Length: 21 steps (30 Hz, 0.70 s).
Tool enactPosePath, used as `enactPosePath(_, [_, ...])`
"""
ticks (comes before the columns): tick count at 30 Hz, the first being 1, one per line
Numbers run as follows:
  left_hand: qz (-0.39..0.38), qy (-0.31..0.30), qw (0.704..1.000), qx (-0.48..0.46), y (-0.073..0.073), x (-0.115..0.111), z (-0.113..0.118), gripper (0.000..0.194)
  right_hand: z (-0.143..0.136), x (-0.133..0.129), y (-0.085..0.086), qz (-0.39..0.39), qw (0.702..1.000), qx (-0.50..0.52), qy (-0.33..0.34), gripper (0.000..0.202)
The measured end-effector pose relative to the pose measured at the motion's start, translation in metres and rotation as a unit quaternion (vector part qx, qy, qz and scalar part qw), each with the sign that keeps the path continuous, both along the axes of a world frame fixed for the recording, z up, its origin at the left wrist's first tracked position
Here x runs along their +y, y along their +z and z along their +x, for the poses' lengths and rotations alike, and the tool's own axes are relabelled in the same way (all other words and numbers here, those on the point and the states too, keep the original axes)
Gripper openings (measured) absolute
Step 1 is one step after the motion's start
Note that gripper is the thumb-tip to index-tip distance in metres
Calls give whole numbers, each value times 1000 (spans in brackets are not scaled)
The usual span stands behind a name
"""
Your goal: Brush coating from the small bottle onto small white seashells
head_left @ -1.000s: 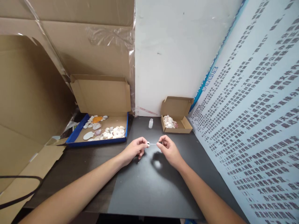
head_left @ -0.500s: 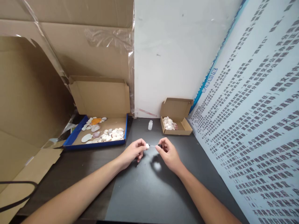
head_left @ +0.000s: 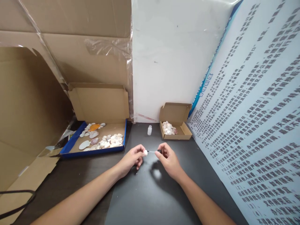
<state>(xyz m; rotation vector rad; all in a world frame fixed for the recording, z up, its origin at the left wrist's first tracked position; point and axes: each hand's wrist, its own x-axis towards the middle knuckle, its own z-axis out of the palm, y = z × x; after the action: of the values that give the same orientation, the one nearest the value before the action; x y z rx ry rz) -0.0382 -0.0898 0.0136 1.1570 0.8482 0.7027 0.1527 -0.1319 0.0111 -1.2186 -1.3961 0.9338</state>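
Note:
Between thumb and fingers, my left hand (head_left: 133, 158) pinches a small white shell (head_left: 145, 152) in front of me. My right hand (head_left: 169, 160) is closed on the black cap of a thin brush (head_left: 152, 152). The brush's pale stem points left, and its dark tip is at or very close to the shell; whether they touch I cannot tell. Behind the hands an uncapped small bottle (head_left: 149, 130) with whitish contents stands upright on the dark table.
At the left, an open blue-edged cardboard box (head_left: 98, 101) holds many shells and an orange one. A smaller open cardboard box (head_left: 176, 113) with shells stands at the back right. A printed board (head_left: 248, 103) leans along the right. A black cable (head_left: 25, 191) loops at lower left.
The whole view has shifted, so everything sits a little lower in the picture. Both hands keep their grips, with the brush still at the shell.

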Motion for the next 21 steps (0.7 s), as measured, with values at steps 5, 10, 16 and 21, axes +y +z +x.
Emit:
enactPosePath(5, [4,-1,1000,11,-1,0,0,26,0,-2,1,3,999,-42,-13,22])
enactPosePath(10, [14,1,1000,-7,-1,-1,1,24,-4,-4,2,-17,1000,-12,7,24])
enactPosePath(16, [13,27,998,-62,0,-1,3,26,-7,-2,0,-70,993,71,59,33])
enactPosePath(21, [8,30,998,-50,-3,0,3,24,-5,-2,-3,-16,1000,-6,-4,28])
